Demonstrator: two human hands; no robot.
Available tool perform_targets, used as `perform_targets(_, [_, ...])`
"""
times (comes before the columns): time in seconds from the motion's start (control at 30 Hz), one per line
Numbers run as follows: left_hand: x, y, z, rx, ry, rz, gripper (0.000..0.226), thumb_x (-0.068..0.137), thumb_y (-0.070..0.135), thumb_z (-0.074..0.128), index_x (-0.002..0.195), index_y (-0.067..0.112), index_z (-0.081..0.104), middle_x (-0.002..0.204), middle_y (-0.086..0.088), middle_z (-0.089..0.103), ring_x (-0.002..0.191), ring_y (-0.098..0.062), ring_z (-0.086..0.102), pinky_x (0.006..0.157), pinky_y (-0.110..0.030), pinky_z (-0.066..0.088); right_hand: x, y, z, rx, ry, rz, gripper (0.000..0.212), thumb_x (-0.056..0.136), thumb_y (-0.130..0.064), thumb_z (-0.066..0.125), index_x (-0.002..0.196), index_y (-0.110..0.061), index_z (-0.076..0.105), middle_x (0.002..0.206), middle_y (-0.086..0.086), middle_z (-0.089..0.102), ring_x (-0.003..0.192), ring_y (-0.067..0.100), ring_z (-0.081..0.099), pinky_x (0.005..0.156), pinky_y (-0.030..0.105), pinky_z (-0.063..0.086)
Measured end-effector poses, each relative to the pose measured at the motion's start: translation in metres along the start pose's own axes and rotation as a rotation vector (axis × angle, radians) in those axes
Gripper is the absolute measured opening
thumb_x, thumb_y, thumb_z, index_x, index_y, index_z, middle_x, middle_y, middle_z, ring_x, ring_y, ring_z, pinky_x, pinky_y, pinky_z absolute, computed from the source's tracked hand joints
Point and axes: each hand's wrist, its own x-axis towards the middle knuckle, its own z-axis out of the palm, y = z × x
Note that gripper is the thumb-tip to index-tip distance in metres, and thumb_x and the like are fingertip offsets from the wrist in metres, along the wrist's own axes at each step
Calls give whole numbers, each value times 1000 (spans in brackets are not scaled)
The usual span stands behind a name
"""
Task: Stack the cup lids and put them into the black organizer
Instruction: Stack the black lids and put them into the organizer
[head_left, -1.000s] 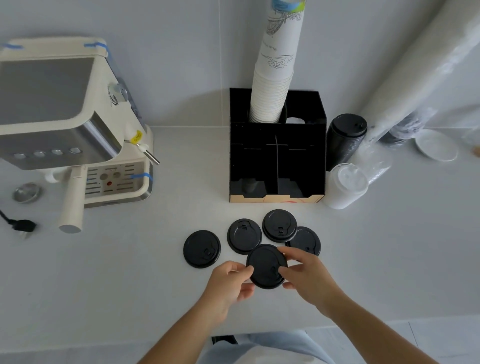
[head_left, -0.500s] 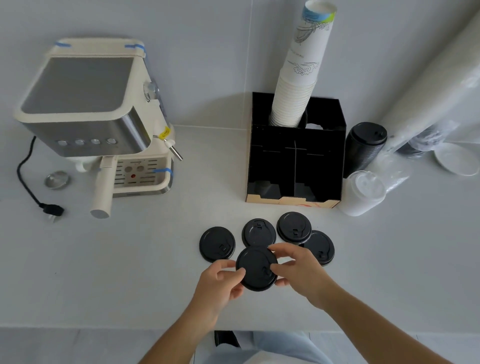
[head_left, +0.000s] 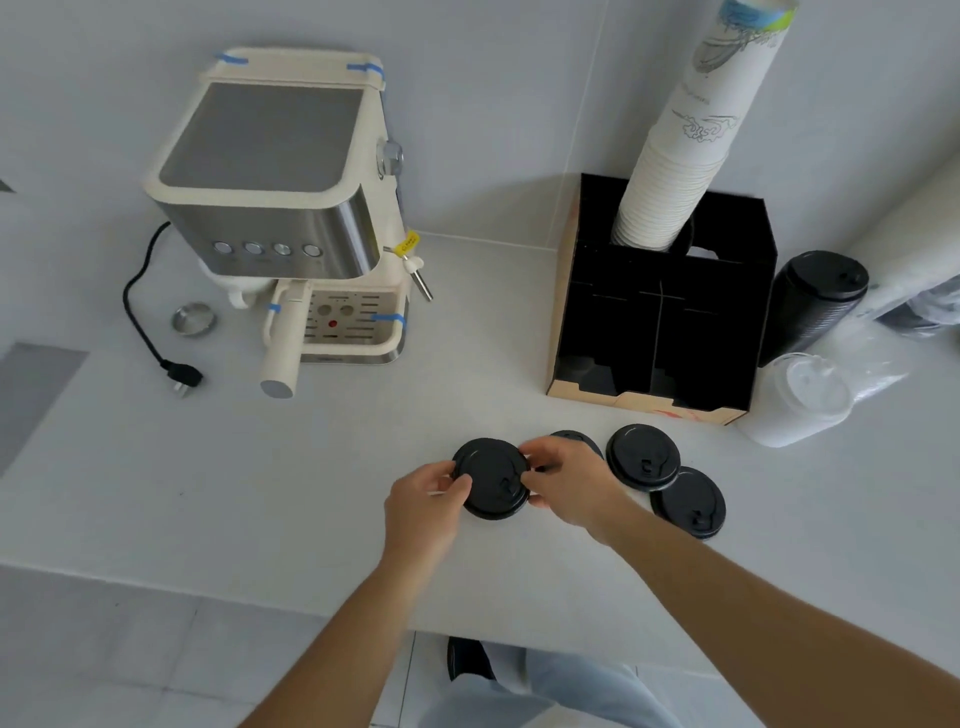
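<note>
I grip one black cup lid by its edges with both hands, my left hand on its left side and my right hand on its right. It sits low over the counter where the leftmost loose lid lay, and that lid is hidden beneath it. A second lid peeks out behind my right hand. Two more lids overlap to the right. The black organizer stands behind them with open front compartments.
A stack of white paper cups rises from the organizer's back. A black cup stack and a white lidded cup stand to its right. An espresso machine, its plug and a small metal disc sit on the left.
Both hands have carried the held lid leftwards, from in front of the row to over the leftmost lid, which is now covered. The view has shifted to the left.
</note>
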Motion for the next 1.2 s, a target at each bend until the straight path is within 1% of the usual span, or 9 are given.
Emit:
perform_targets(0.1, [8,4,1,31,16,9,10,83,21,68,88,26,74,74,17,68,77,-8,64,68,-18,46,8,-6,3,-69,0,-13,33,87,-6,62,115,-22,68,99,-2,68,87,29,73,80,41,61])
perform_targets(0.3, [18,2,7,65,27,-1,10,83,20,65,86,24,74,71,15,67,72,-6,62,64,-17,43,20,-10,9,-204,-4,-23,38,88,-9,58,122,-25,66,106,1,70,80,18,63,55,19,44])
perform_targets(0.53, [30,-6,7,107,32,8,18,82,18,63,64,13,64,48,12,54,50,-9,45,54,-22,35,31,-10,16,-259,-4,-20,36,88,-10,57,119,-25,68,103,1,70,75,17,61,54,19,44])
perform_targets(0.73, [35,-8,8,180,19,52,26,80,17,61,59,6,52,49,4,37,51,-11,28,51,-23,26,32,-5,19,-299,6,4,34,89,-11,60,120,-23,66,99,1,69,75,17,63,55,21,47])
perform_targets(0.87, [35,-9,9,217,9,79,38,80,14,61,48,19,39,39,7,38,46,-12,31,47,-18,24,33,-2,19,-301,11,9,33,89,-11,59,119,-23,67,97,0,70,74,17,63,55,22,48])
perform_targets(0.97, [36,-10,9,237,13,75,27,80,15,62,54,17,56,47,8,56,51,-14,48,52,-26,38,33,-2,22,-324,11,5,31,90,-11,58,118,-23,67,98,-4,65,80,18,63,61,24,51])
perform_targets(1.03, [36,-12,7,244,22,80,13,80,17,65,69,14,70,66,-2,71,68,-24,65,64,-33,51,31,-2,24,-358,15,-3,31,91,-12,56,118,-23,66,100,-4,62,87,20,63,70,28,55])
perform_targets(1.1, [36,-12,7,239,30,69,9,80,18,67,73,14,71,73,-7,73,77,-27,68,72,-37,54,29,-1,26,-378,24,-7,31,92,-13,55,121,-23,64,104,-2,63,89,22,63,74,31,56])
perform_targets(1.2, [37,-8,6,248,13,46,8,81,17,68,75,21,64,67,8,64,81,-24,68,76,-33,52,27,-1,29,-378,46,24,25,93,-14,53,116,-11,61,105,8,66,88,28,65,73,35,56])
